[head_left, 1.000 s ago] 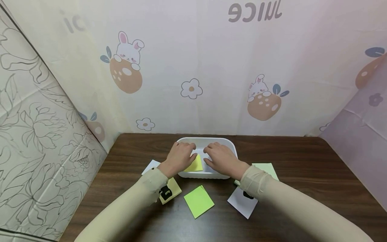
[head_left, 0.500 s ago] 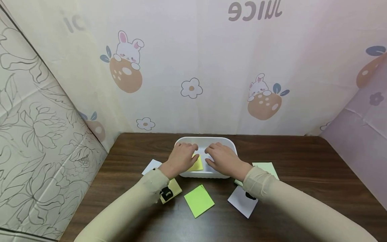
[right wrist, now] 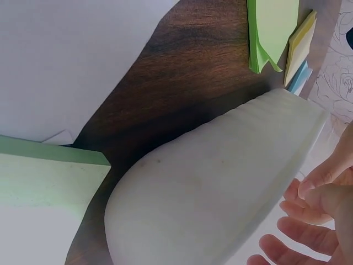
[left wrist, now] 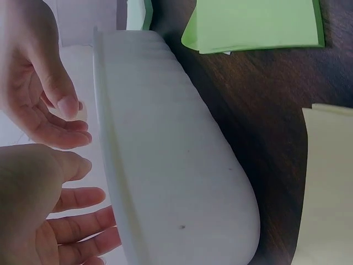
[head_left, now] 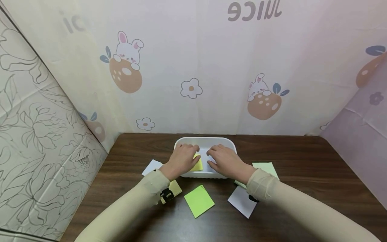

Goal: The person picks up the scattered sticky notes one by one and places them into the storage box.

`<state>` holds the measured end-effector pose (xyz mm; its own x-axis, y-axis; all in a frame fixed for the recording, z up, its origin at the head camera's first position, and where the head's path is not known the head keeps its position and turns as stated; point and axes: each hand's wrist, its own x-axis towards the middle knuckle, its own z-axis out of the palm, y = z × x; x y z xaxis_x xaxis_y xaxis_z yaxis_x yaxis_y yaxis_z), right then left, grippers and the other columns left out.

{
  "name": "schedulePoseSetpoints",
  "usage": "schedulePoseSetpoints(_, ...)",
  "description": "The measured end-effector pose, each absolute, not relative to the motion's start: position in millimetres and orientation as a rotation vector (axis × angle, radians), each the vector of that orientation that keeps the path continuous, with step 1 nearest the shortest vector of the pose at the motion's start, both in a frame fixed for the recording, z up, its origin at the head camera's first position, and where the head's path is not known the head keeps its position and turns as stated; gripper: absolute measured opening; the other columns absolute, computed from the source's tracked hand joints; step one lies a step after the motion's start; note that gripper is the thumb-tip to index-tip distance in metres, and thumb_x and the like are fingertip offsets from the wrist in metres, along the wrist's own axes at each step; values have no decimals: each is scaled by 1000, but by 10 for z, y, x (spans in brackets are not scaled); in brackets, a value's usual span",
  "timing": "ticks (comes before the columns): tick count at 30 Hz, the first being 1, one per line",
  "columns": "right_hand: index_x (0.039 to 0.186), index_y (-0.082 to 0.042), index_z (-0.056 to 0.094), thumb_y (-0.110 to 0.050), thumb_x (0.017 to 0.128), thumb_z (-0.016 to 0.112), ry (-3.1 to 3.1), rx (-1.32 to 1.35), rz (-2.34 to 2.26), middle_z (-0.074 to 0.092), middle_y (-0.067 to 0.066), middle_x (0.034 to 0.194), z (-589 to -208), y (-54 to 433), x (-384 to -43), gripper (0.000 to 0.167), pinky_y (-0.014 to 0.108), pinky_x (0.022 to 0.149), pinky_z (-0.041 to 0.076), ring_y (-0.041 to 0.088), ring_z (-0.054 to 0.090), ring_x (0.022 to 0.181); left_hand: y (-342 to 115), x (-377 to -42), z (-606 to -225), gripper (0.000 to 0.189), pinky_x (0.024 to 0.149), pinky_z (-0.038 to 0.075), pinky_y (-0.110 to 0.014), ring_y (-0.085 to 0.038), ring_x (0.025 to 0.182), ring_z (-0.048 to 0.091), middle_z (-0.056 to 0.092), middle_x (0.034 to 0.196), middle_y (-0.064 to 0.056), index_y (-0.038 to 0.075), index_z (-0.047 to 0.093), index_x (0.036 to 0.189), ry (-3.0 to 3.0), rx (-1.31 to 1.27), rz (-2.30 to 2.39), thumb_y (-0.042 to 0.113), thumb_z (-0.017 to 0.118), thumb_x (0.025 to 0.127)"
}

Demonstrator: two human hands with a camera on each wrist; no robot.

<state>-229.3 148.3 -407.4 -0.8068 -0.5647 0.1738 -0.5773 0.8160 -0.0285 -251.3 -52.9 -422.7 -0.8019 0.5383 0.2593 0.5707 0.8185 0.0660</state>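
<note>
A white plastic basket (head_left: 208,174) stands near the back of the table, with a yellow pad of sticky notes (head_left: 198,165) inside. My left hand (head_left: 182,158) hovers over its left half, partly covering the yellow pad. Over the right half is my right hand (head_left: 226,161). Both hands are palm down in the head view with loosely bent fingers, and nothing is in either one. In the left wrist view the fingers (left wrist: 83,226) hang beside the basket's rim. The right wrist view has the right fingers (right wrist: 303,234) just past the rim, thumb close to the other hand.
In front of the basket lie a bright green pad (head_left: 199,201), a pale yellow pad (head_left: 175,190) and a pale lilac pad (head_left: 243,203). A light green pad (head_left: 267,168) is to the right, a pale blue-white pad (head_left: 152,166) to the left. A patterned curtain (head_left: 193,114) rises behind the table.
Both hands have drifted slightly to the right and a little nearer over the basket. The pads and the yellow pad in the basket stay where they were.
</note>
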Motion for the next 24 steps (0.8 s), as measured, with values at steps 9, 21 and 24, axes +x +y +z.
schedulePoseSetpoints(9,111,-7,72,-25,93,71,-2805,907,110,72,9,110,-4061,1543,-2231,25,42,87,56,27,66,102,-518,-2458,-4214,22,75,48,-38,-21,82,70,74,88,-2,14,70,111,-2775,-884,-178,32,65,99)
schedulePoseSetpoints(21,110,-7,72,-27,92,73,-2765,922,119,72,9,110,-4034,1589,-2145,27,43,87,56,27,67,103,-477,-2371,-4164,22,75,52,-39,-20,80,69,73,86,-1,14,70,110,-2714,-933,-160,32,65,98)
schedulePoseSetpoints(24,111,-7,72,-28,92,73,-2770,918,126,72,9,111,-4017,1596,-2128,27,42,88,56,27,67,104,-465,-2357,-4147,23,76,52,-39,-20,81,70,74,88,-1,14,70,111,-2702,-940,-157,32,65,98)
